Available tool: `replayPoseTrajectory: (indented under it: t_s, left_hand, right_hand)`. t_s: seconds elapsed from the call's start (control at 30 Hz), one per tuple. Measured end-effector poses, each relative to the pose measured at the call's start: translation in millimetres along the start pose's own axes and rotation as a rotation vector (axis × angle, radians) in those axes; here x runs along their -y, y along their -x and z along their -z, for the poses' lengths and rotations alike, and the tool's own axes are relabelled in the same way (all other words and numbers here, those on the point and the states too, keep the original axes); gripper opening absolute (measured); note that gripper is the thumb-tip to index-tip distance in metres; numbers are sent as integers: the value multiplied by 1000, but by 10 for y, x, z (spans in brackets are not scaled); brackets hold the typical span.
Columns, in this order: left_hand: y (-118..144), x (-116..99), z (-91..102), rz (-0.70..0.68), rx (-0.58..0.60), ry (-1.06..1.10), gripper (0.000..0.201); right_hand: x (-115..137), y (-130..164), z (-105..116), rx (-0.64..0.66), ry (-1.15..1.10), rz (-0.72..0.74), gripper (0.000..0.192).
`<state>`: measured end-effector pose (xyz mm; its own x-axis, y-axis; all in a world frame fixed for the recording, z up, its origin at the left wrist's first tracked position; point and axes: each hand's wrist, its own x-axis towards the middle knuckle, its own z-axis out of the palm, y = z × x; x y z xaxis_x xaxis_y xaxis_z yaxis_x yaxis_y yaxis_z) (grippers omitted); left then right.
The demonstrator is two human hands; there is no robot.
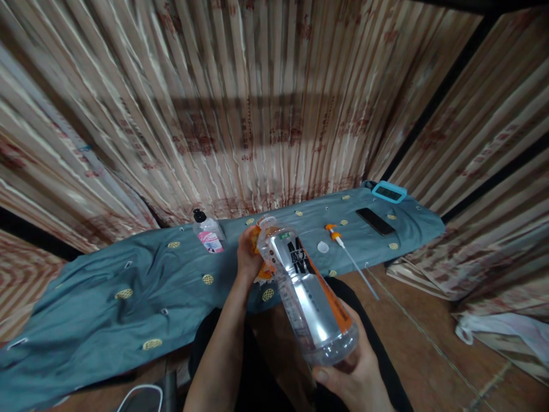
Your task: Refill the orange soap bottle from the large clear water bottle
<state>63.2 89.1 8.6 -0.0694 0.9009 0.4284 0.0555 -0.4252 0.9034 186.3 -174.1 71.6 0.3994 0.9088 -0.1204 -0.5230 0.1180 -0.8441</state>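
My right hand [358, 375] grips the base of a clear plastic bottle [309, 294] with a silver, black and orange label, tilted with its open neck pointing away from me. My left hand [247, 258] is at the bottle's neck and pinches an orange piece [262, 269] against it; what that piece is I cannot tell. A white cap [323, 247] and an orange-and-white pump with a long tube [348, 255] lie on the teal cloth [128, 286] just right of the bottle's mouth.
A small pink-labelled bottle with a black cap [209, 233] stands on the cloth to the left. A black phone [375, 221] and a blue-framed device [389, 191] lie at the cloth's right end. Striped curtains surround. White cable [139, 395] and white bag [506, 332] lie on the floor.
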Motion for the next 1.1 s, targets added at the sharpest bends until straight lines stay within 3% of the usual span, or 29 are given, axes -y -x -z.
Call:
replayPoseTrajectory:
  t_s: [0.3, 1.1]
  left_hand:
    - [-25, 16, 18, -85, 5, -157, 50]
    - [-27, -21, -3, -85, -1, -82, 48]
  right_hand:
    - [38, 7, -19, -3, -2, -12, 96]
    - [47, -25, 13, 51, 5, -19, 94]
